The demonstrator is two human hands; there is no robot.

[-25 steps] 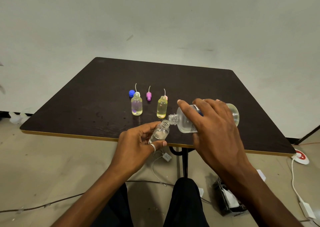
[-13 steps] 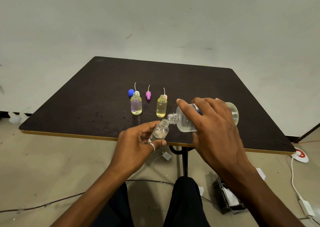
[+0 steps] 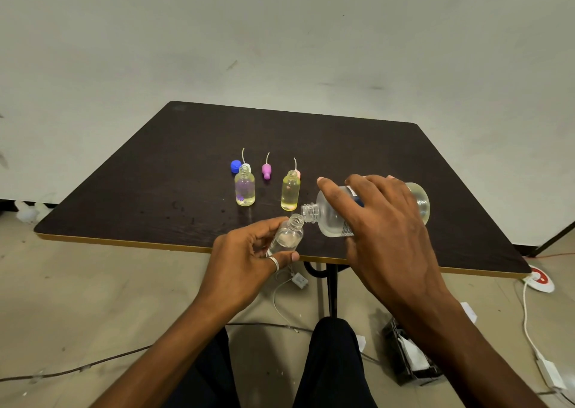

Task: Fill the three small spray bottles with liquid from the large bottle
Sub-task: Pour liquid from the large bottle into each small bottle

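While the left hand [image 3: 245, 261] pinches a clear spray bottle [image 3: 286, 236] tilted above the near edge of the counter [image 3: 155, 196], the right hand [image 3: 385, 221] wraps the large bottle [image 3: 333, 222], almost level, its open neck at the small mouth. Just beyond the hands stand a purplish spray bottle [image 3: 245, 190] and a yellow spray bottle [image 3: 290, 191], a blue cap [image 3: 235, 166] and pink spray head [image 3: 266, 171] behind them; dark counter stretches wide left of the left hand.

Dark table [image 3: 140, 196], left small bottle [image 3: 245, 190] and right small bottle [image 3: 290, 191] upright, blue cap [image 3: 235, 166], purple spray top [image 3: 266, 170].
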